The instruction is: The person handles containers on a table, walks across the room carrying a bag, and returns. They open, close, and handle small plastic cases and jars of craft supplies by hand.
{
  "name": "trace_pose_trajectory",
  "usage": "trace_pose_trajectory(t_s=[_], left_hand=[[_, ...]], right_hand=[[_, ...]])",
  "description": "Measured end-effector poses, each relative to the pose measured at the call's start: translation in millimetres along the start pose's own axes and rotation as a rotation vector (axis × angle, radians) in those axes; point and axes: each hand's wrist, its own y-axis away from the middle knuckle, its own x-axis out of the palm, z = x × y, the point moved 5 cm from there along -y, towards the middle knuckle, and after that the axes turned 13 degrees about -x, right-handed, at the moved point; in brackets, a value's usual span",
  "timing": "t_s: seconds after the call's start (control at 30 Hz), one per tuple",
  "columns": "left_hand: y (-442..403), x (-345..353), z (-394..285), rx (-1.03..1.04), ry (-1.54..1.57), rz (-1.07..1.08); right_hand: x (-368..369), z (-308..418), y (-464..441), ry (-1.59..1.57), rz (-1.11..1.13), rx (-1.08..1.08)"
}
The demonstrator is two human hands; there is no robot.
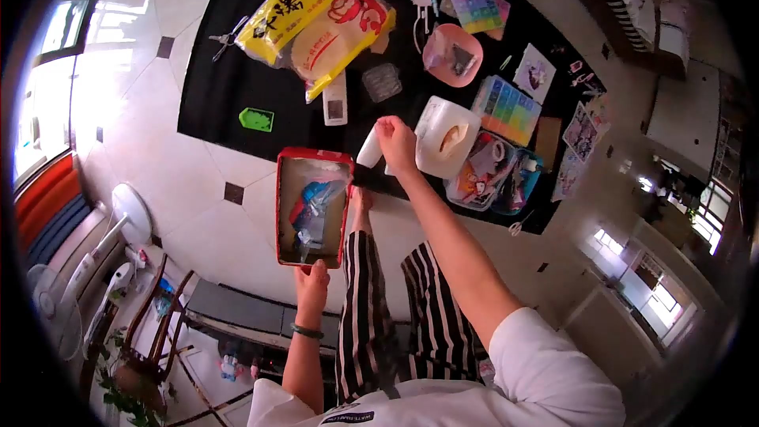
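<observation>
Box [292, 180] with near edge in left hand [311, 288]

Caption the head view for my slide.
Left hand holds a red-rimmed open box; right hand near a white box on the black tabletop.

red box [291, 182]: matt inside | yellow bag [320, 22]: glossy plastic | floor [204, 161]: smooth glossy tile
</observation>
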Motion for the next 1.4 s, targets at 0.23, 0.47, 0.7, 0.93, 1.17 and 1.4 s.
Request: trace_pose_trajectory(t_s=[0.23,0.47,0.7,0.93,1.17,1.4], left_hand=[[-16,9,-10,-0.015,0.014,0.082],[-25,38,-23,-0.027,-0.098,0.125],[-43,67,-24,0.003,-0.177,0.091],[-60,82,-10,-0.038,-0.114,-0.001],[-65,84,2,-0.042,-0.079,0.036],[-65,86,5,-0.062,0.021,0.012]], right_hand=[[-39,0,-52,0.048,0.02,0.069],[-93,-16,-84,0.072,-0.007,0.115],[-99,-41,-97,0.208,0.083,0.057],[-66,-39,-107,0.375,0.312,-0.002],[-10,-25,-125,0.669,0.382,-0.235],[12,-37,-134,0.702,0.45,-0.185]])
